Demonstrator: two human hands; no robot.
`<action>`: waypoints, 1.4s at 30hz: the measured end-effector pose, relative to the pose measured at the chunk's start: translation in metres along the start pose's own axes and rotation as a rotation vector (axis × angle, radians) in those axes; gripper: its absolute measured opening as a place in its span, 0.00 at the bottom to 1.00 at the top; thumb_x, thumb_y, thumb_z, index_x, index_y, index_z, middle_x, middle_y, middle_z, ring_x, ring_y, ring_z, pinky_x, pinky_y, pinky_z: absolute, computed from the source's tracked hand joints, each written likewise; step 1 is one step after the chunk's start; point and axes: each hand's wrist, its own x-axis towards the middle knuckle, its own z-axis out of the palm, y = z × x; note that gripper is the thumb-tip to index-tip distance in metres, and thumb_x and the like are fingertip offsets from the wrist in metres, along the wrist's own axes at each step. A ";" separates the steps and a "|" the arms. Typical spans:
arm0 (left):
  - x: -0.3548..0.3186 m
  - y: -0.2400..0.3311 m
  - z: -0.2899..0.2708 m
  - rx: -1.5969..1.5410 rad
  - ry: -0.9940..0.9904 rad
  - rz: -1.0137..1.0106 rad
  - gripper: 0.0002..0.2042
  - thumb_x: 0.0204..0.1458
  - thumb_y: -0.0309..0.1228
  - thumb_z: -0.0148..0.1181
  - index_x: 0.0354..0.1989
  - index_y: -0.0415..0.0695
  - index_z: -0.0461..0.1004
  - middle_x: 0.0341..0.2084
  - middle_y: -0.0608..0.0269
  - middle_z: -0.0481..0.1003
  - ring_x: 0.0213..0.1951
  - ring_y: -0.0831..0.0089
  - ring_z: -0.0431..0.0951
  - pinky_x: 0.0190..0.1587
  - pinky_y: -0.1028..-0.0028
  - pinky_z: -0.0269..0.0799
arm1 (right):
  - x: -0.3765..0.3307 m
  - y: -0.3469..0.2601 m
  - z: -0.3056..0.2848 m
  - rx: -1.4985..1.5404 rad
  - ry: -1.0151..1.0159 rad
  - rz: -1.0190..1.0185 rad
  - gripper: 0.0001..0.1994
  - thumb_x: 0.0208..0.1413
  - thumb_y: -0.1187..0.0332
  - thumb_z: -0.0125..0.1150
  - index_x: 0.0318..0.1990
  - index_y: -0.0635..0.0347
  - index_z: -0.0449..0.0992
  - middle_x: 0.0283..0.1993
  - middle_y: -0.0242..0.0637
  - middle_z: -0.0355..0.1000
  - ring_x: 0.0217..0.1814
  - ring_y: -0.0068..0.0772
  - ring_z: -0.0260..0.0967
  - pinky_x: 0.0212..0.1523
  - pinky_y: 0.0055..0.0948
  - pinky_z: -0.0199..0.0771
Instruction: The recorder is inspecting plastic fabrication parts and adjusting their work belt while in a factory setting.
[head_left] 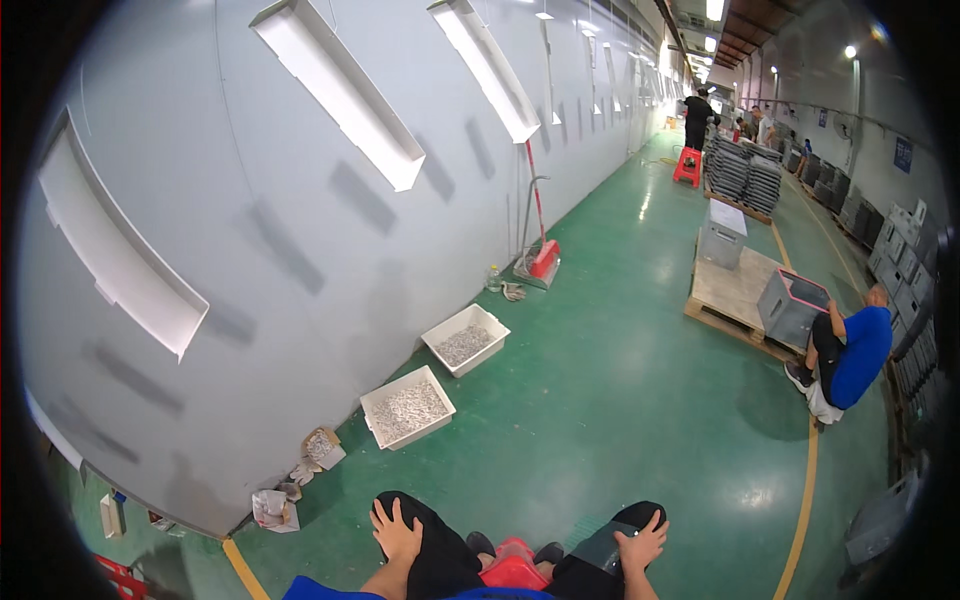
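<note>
Left knee [438, 535] nearest, bottom centre: left hand [400, 541] rests on it, fingers spread, gripping nothing. Red plastic piece [512, 565] between the legs. Right knee [640, 513], lower right of centre: right hand [643, 549] on it, fingers spread, no grip visible. Glossy grey patch [598, 548] beside that hand; can't tell what it is.

Floor, left to right: small open carton [325, 455] lower left; two white bins [390, 441] [484, 361] of small pale pieces, left of centre; red dustpan [545, 260] upper centre; wooden pallet [726, 295] with grey crates [720, 240] [786, 312], right; co-worker in blue top [862, 350] beside it, far right.
</note>
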 end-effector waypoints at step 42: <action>0.008 -0.007 0.004 0.032 0.058 -0.061 0.30 0.47 0.39 0.55 0.61 0.51 0.56 0.65 0.50 0.44 0.63 0.46 0.49 0.54 0.52 0.61 | 0.050 0.008 0.013 0.048 -0.001 0.099 0.42 0.37 0.50 0.67 0.60 0.59 0.56 0.54 0.49 0.59 0.57 0.50 0.58 0.52 0.49 0.62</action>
